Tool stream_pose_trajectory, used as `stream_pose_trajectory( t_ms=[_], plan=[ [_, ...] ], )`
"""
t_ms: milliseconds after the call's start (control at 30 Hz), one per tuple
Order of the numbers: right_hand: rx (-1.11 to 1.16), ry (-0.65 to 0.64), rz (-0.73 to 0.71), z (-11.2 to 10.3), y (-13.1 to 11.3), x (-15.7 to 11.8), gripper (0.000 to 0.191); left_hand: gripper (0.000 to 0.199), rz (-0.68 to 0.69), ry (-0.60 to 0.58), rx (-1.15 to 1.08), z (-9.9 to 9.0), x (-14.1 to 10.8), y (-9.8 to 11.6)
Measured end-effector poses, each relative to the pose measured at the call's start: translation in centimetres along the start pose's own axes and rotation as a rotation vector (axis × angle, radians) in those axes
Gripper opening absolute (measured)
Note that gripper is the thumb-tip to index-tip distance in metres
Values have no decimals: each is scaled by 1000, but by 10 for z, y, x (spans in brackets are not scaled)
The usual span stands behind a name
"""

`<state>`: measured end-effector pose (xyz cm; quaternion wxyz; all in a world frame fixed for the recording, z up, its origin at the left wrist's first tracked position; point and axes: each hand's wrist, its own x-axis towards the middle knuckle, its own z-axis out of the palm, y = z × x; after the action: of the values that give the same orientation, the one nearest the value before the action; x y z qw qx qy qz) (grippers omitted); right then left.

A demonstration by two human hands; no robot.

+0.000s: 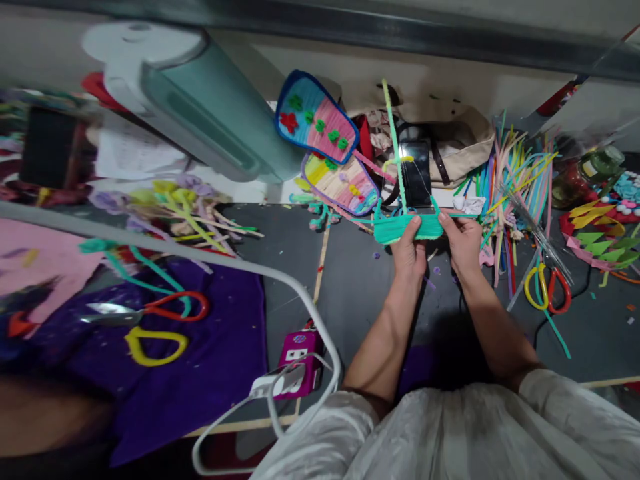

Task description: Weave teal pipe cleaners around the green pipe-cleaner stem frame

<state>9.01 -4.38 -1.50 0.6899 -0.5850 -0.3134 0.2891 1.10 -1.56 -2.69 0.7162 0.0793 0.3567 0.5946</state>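
Note:
Both my hands hold a teal pipe-cleaner piece (393, 230), boat-shaped, with rows of stems laid side by side. My left hand (411, 252) pinches its lower middle, thumb on top. At its right end, my right hand (464, 243) is closed on the edge, near a stem that sticks out sideways. A tall pale green stem (394, 133) rises from the piece like a mast, crossed by a short yellow stem (400, 161). Just behind lie a dark phone (416, 173) and two colourful pipe-cleaner panels with blue and purple borders, the nearer one (345, 185) partly covered.
Loose pipe cleaners (520, 160) and scissors (547, 288) lie to the right. On the left are a purple cloth (220, 347), larger scissors (150, 310), a lamp (215, 107) and its white cable (295, 283). A magenta power strip (313, 360) sits near the front edge. Someone's blurred arm (50, 413) shows lower left.

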Motion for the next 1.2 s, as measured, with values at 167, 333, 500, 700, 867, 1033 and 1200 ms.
stream_pose_trajectory(
  t_ms=[167, 333, 500, 700, 867, 1033, 1200],
  plan=[
    [-8, 15, -8, -3, 1, 1, 26, 43, -70, -7, 16, -5, 4, -5],
    [38, 3, 26, -2, -2, 0, 26, 30, -103, 17, -9, -3, 3, -3],
    [36, 4, 29, -2, -3, 1, 25, 24, -185, 33, -80, 3, -1, 2],
    [88, -18, 22, -3, -4, 3, 22, 23, -142, 34, -8, 3, 0, 4],
    [117, -37, 69, -1, -3, 4, 29, 29, -47, 18, 3, 3, 0, 6],
    [212, -40, 214, -1, -1, 7, 37, 25, -32, 13, 26, 5, -2, 7],
    [243, -71, 288, -3, 1, 9, 39, 23, -59, 6, 5, 6, -3, 7]
  ],
)
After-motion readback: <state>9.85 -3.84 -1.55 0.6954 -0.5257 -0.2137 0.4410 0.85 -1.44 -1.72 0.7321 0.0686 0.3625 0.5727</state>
